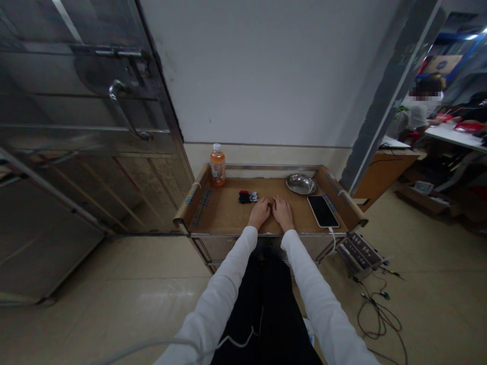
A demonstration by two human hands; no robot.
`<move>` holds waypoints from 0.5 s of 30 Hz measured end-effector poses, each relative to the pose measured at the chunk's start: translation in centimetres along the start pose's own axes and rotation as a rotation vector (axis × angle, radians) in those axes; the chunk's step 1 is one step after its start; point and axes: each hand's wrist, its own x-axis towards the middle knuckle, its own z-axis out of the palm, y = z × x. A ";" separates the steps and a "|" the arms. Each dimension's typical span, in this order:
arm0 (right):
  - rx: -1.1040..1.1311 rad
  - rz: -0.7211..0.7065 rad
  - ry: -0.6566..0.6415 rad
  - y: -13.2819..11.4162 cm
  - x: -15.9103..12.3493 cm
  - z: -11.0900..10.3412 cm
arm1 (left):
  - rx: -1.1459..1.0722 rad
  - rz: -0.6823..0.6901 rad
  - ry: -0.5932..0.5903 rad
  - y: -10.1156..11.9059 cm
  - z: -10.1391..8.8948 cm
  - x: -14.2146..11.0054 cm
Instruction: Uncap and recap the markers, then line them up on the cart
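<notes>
My left hand [260, 212] lies palm down on the cardboard-lined top of a small cart [232, 218], fingers stretched forward. Beside it, my right hand [282, 212] rests the same way, and the two hands nearly meet at the fingertips. Neither holds anything that I can see. Just left of my left fingertips is a small bunch of black and red pieces with silvery ends [248, 196], too small to name. A round shiny metal dish [301, 184] sits beyond my right hand. Further right lies a phone [322, 211] with a dark screen.
An orange drink bottle [217, 166] stands at the cart's back left corner. A white cable [332, 236] runs from the phone over the front edge. On the floor at right are a metal box [359, 253] and loose cables [378, 317]. Another person [420, 109] sits beyond the doorway.
</notes>
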 end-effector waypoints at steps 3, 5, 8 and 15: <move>0.006 -0.002 0.015 0.1 0.0 0.2 | -0.033 -0.006 -0.002 -0.1 -0.1 -0.1; 0.010 -0.008 0.018 0.2 0.0 0.3 | -0.047 -0.009 0.001 -0.1 -0.2 -0.1; 0.014 -0.009 0.017 0.3 0.0 0.4 | -0.060 -0.007 0.009 -0.2 -0.1 -0.1; 0.047 -0.021 0.033 0.6 0.2 0.7 | -0.102 -0.004 0.028 -0.8 0.7 0.0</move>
